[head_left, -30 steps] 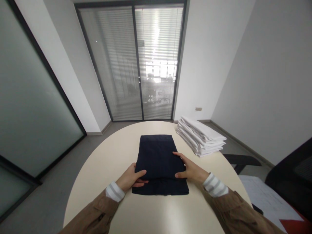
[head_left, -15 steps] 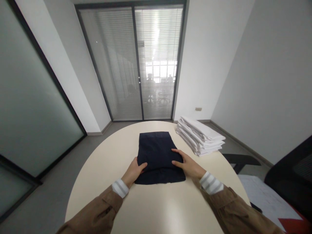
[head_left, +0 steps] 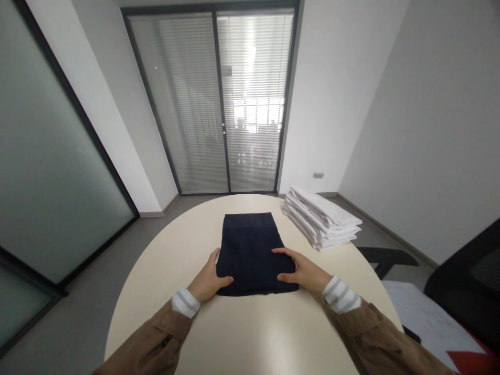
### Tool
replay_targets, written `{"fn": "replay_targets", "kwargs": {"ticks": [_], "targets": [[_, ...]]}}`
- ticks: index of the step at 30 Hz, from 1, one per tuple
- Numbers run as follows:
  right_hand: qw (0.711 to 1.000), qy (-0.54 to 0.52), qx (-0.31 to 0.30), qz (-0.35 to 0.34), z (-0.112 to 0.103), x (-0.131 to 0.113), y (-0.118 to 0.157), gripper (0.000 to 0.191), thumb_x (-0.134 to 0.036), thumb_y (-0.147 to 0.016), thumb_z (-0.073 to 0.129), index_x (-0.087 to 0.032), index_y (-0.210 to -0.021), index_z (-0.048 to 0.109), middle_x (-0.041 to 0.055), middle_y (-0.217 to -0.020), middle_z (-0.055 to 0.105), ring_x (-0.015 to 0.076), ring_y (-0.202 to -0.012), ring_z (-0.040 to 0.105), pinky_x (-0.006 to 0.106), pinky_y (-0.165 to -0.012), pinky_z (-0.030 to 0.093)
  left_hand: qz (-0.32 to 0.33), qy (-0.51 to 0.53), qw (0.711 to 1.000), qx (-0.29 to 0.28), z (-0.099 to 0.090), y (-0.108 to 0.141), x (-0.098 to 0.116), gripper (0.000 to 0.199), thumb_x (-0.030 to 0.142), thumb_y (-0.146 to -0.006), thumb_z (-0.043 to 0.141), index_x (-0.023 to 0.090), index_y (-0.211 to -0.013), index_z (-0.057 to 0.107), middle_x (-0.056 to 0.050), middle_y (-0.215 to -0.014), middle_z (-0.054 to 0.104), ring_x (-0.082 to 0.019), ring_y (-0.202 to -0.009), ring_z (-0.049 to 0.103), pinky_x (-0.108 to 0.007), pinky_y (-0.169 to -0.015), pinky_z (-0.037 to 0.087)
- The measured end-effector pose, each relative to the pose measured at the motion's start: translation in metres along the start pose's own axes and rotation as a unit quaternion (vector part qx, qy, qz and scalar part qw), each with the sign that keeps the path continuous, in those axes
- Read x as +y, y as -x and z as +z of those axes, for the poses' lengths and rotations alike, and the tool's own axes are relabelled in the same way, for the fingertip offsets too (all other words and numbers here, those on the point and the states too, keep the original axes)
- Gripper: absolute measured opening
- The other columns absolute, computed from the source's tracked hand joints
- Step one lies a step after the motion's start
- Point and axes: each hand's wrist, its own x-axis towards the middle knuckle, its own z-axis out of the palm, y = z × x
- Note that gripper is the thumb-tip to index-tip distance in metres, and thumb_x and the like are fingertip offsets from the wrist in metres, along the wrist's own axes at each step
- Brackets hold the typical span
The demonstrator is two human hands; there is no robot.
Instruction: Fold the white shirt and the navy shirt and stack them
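Note:
A navy garment (head_left: 250,250), folded into a flat, roughly rectangular bundle, lies on the round table in front of me; its exact kind is not clear. At its near left corner is my left hand (head_left: 209,276), thumb on top and the other fingers along or under the side edge, partly hidden. My right hand (head_left: 307,271) grips the right side, with thumb and index finger apart on the upper face and the remaining fingers out of sight. The top surface of the cloth looks smooth.
A stack of folded white cloth (head_left: 320,219) sits at the table's far right. The pale round table (head_left: 156,291) has its edge curving around. A black office chair (head_left: 464,276) with papers on its seat stands at the right. Beyond are glass doors (head_left: 211,104) with blinds.
Both hands have slid toward me along the garment's sides. The raised fold across its near part has been laid flat over the near edge.

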Motion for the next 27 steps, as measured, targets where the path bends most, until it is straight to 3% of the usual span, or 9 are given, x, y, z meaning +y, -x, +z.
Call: {"fn": "replay_targets", "kwargs": {"ticks": [4, 9, 12, 15, 17, 19, 23, 25, 27], "targets": [[1.0, 0.028, -0.011, 0.002, -0.001, 0.004, 0.0, 0.073, -0.035, -0.066, 0.084, -0.022, -0.132, 0.055, 0.0068, -0.121, 0.067, 0.0252, -0.106, 0.065, 0.041, -0.094, 0.054, 0.033, -0.073, 0.997, -0.023, 0.001, 0.007, 0.015, 0.109, 0.021, -0.064, 0.08, 0.014, -0.155, 0.021, -0.019, -0.15, 0.045, -0.032, -0.136, 0.046, -0.046, -0.118, 0.028], [0.996, 0.091, -0.005, -0.015, -0.004, 0.007, 0.001, 0.073, -0.04, -0.064, 0.085, -0.022, -0.13, 0.059, 0.007, -0.121, 0.068, 0.0265, -0.108, 0.064, 0.042, -0.1, 0.05, 0.023, -0.197, 0.979, -0.05, 0.002, 0.016, 0.028, 0.078, 0.032, -0.073, 0.075, 0.022, -0.145, 0.048, -0.012, -0.129, 0.065, -0.032, -0.119, 0.061, -0.044, -0.107, 0.043], [0.988, 0.152, 0.001, -0.028, -0.007, 0.002, 0.004, 0.072, -0.05, -0.071, 0.08, -0.024, -0.135, 0.058, 0.0075, -0.121, 0.068, 0.0281, -0.109, 0.064, 0.043, -0.099, 0.049, 0.012, -0.345, 0.938, 0.022, 0.004, 0.019, 0.03, 0.063, 0.05, -0.08, 0.068, 0.022, -0.136, 0.06, -0.015, -0.112, 0.068, -0.035, -0.103, 0.066, -0.051, -0.096, 0.048], [0.954, 0.291, 0.074, -0.013, -0.008, -0.006, 0.006, 0.071, -0.061, -0.077, 0.07, -0.027, -0.138, 0.058, 0.0087, -0.101, 0.072, 0.0302, -0.096, 0.067, 0.044, -0.091, 0.05, 0.1, -0.438, 0.885, 0.122, 0.012, 0.02, 0.031, 0.063, 0.052, -0.085, 0.061, 0.02, -0.139, 0.057, -0.019, -0.127, 0.056, -0.037, -0.115, 0.058, -0.053, -0.1, 0.045], [0.915, 0.375, 0.15, -0.004, -0.006, -0.012, 0.006, 0.071, -0.065, -0.082, 0.062, -0.027, -0.141, 0.055, 0.0098, -0.091, 0.071, 0.0309, -0.091, 0.067, 0.045, -0.087, 0.049, 0.182, -0.458, 0.863, 0.111, 0.017, 0.019, 0.03, 0.064, 0.046, -0.089, 0.059, 0.022, -0.148, 0.046, -0.019, -0.148, 0.038, -0.037, -0.135, 0.042, -0.053, -0.109, 0.038], [0.89, 0.412, 0.189, -0.042, -0.002, -0.015, 0.004, 0.068, -0.063, -0.089, 0.053, -0.026, -0.146, 0.049, 0.0125, -0.099, 0.069, 0.0313, -0.098, 0.065, 0.046, -0.091, 0.048, 0.225, -0.472, 0.851, 0.052, 0.022, 0.019, 0.026, 0.067, 0.04, -0.092, 0.055, 0.026, -0.154, 0.033, -0.015, -0.163, 0.016, -0.038, -0.147, 0.022, -0.056, -0.115, 0.028], [0.891, 0.41, 0.09, -0.175, 0.011, -0.014, 0.0, 0.064, -0.053, -0.096, 0.047, -0.031, -0.154, 0.033, 0.0102, -0.152, 0.043, 0.0316, -0.141, 0.036, 0.051, -0.116, 0.027, 0.193, -0.493, 0.846, -0.064, 0.025, 0.019, 0.014, 0.062, 0.038, -0.099, 0.043, 0.03, -0.157, 0.023, -0.012, -0.166, 0.007, -0.038, -0.151, 0.009, -0.061, -0.116, 0.023], [0.898, 0.405, 0.007, -0.173, 0.016, -0.011, -0.001, 0.062, -0.053, -0.097, 0.045, -0.036, -0.154, 0.03, 0.0041, -0.162, 0.028, 0.0324, -0.15, 0.018, 0.056, -0.12, 0.014, 0.177, -0.499, 0.843, -0.098, 0.025, 0.02, 0.01, 0.059, 0.038, -0.101, 0.04, 0.032, -0.157, 0.023, -0.012, -0.165, 0.013, -0.038, -0.151, 0.011, -0.063, -0.115, 0.023], [0.906, 0.397, -0.05, -0.138, 0.02, -0.008, -0.001, 0.057, -0.053, -0.099, 0.042, -0.038, -0.152, 0.033, 0.0025, -0.162, 0.027, 0.0333, -0.151, 0.015, 0.059, -0.119, 0.011, 0.173, -0.505, 0.837, -0.118, 0.025, 0.021, 0.01, 0.057, 0.036, -0.1, 0.042, 0.035, -0.155, 0.027, -0.011, -0.164, 0.018, -0.038, -0.15, 0.012, -0.065, -0.114, 0.02]]}}
